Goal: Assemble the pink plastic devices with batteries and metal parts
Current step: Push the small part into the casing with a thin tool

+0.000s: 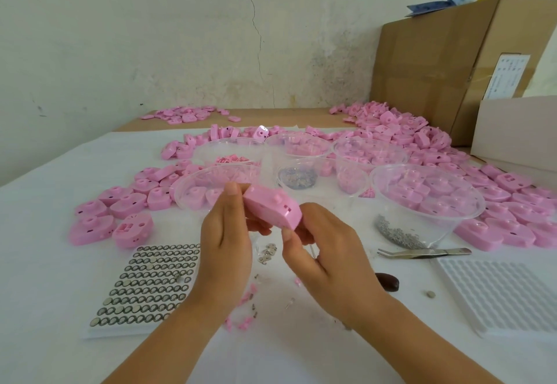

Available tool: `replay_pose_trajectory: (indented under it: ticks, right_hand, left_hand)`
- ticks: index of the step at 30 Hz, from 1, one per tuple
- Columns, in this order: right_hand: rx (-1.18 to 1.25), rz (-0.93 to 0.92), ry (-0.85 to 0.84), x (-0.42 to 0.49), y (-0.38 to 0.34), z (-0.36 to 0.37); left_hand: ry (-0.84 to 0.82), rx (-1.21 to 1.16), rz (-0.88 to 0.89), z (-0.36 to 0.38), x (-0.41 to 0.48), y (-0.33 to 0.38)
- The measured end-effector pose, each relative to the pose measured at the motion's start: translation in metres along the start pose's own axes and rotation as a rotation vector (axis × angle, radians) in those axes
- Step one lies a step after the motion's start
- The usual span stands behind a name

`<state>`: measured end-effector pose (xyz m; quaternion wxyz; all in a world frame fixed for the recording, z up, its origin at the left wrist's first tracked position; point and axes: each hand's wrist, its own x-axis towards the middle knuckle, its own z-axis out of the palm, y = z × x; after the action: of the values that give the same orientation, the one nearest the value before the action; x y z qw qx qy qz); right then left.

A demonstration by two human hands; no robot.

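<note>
White-covered table stands against a cracked, stained whitish wall; brown cardboard box at upper right. Centre frame: pink rounded plastic device, tilted, small knob on its face, held above the table. Left hand grips its left end; right hand pinches its lower right edge.

Left hand and right hand, both right of the battery tray, are bare. Forearms bare down to the frame edge. Nails short, plain, probably unpainted, though the wide-angle view blurs them.
</note>
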<state>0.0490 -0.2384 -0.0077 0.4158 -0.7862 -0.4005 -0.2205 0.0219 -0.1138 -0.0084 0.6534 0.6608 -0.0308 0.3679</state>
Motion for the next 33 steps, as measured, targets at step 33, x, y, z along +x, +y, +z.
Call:
replay_pose_trajectory:
  ticks: [33]
  right_hand:
    - [-0.118,-0.029,-0.189,0.012,0.017,-0.027]
  left_hand:
    - [-0.115,0.288,-0.145,0.0,-0.004,0.006]
